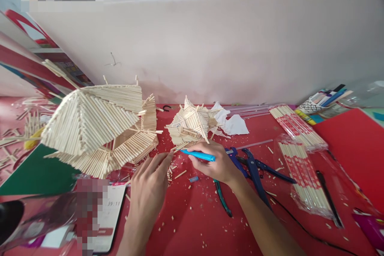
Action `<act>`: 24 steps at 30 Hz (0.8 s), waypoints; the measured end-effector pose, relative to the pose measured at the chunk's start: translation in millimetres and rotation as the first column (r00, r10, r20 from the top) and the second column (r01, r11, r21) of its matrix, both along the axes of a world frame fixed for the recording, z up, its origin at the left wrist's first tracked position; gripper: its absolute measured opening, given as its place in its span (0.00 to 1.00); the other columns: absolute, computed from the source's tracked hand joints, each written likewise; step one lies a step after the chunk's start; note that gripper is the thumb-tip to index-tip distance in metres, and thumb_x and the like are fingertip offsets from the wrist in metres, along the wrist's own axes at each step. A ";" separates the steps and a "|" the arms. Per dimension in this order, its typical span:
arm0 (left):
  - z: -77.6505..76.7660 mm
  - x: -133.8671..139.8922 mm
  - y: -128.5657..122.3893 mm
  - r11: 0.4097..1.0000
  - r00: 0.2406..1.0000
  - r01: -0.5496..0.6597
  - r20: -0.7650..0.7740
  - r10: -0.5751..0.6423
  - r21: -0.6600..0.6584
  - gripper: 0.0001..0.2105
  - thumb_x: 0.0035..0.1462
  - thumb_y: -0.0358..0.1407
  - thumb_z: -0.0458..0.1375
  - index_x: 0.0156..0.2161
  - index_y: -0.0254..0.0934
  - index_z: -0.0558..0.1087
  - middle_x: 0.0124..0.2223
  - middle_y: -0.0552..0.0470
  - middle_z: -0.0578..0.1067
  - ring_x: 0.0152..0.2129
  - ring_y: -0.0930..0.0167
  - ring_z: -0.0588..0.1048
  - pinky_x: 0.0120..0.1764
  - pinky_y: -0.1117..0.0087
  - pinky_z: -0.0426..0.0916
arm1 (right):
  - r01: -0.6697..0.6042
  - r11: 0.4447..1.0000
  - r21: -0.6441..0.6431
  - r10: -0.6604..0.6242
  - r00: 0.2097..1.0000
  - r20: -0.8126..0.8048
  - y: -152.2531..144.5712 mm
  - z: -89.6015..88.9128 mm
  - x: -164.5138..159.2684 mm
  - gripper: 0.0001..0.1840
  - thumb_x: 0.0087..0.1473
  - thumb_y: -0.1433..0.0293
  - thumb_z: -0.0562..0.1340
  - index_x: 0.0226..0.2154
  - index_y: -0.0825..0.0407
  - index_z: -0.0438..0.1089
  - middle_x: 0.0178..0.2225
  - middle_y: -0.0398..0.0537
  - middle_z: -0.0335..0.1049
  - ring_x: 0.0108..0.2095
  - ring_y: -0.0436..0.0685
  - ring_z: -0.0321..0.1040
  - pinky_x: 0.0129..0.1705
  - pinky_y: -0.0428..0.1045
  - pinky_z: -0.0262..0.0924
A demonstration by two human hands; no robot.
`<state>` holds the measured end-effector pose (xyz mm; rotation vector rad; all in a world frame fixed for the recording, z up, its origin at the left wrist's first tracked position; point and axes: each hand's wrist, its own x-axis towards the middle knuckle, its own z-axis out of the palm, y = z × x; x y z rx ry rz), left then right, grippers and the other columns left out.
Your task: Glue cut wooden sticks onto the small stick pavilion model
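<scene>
In my right hand (214,163) is a light-blue pen (199,155), its tip pointing left. My left hand (152,178) pinches a short wooden stick (176,149) between fingertips, and the pen tip is at or very close to that stick. Just beyond both hands stands a small roof-like model (192,122) made of cut wooden sticks. To the left rises a larger model (96,124) with a tiered stick roof. A small blue piece (194,179), perhaps the pen's cap, lies on the red table below my right hand.
Blue cutting pliers (255,168) and a green-handled tool (222,198) lie right of my hands. Packs of chopsticks (304,176) and a pen cup (312,105) stand farther right. A tablet or phone (112,216) lies at lower left. Stick offcuts scatter the red table (180,224).
</scene>
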<state>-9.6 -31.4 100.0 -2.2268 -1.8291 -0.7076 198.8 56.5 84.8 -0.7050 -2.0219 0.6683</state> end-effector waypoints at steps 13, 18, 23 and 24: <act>-4.7 -2.4 -0.4 1.000 1.000 -0.006 -0.025 0.006 0.014 0.22 0.61 0.20 0.51 0.53 0.41 0.76 0.47 0.51 0.82 0.39 0.68 0.80 0.38 0.71 0.70 | -0.109 0.992 -0.061 0.112 0.993 0.046 -7.4 23.1 16.4 0.05 0.63 0.68 0.63 0.40 0.47 0.75 0.34 0.43 0.79 0.33 0.52 0.75 0.39 0.49 0.70; 2.8 -0.6 -7.0 0.999 0.999 -0.030 -0.035 0.029 -0.031 0.18 0.63 0.24 0.51 0.51 0.41 0.75 0.43 0.51 0.82 0.37 0.69 0.80 0.34 0.72 0.67 | -0.229 0.969 -0.091 0.243 0.947 0.212 -14.1 45.1 39.0 0.08 0.65 0.67 0.61 0.42 0.48 0.78 0.37 0.44 0.81 0.36 0.52 0.76 0.42 0.49 0.68; 11.5 9.3 -10.9 0.969 0.994 -0.076 -0.091 0.056 -0.235 0.16 0.65 0.28 0.49 0.54 0.42 0.72 0.44 0.50 0.79 0.34 0.69 0.79 0.28 0.71 0.61 | -0.251 0.955 -0.157 0.292 0.891 0.348 -26.8 43.8 63.6 0.12 0.65 0.70 0.61 0.47 0.47 0.78 0.43 0.47 0.80 0.41 0.54 0.76 0.45 0.49 0.67; 11.8 11.7 -10.7 0.960 0.994 -0.069 -0.104 0.042 -0.272 0.15 0.66 0.29 0.48 0.53 0.42 0.72 0.45 0.49 0.79 0.34 0.68 0.79 0.28 0.71 0.61 | -0.229 0.958 -0.171 0.278 0.885 0.374 -30.6 39.5 67.5 0.13 0.65 0.71 0.61 0.48 0.47 0.78 0.44 0.48 0.80 0.42 0.54 0.76 0.46 0.50 0.67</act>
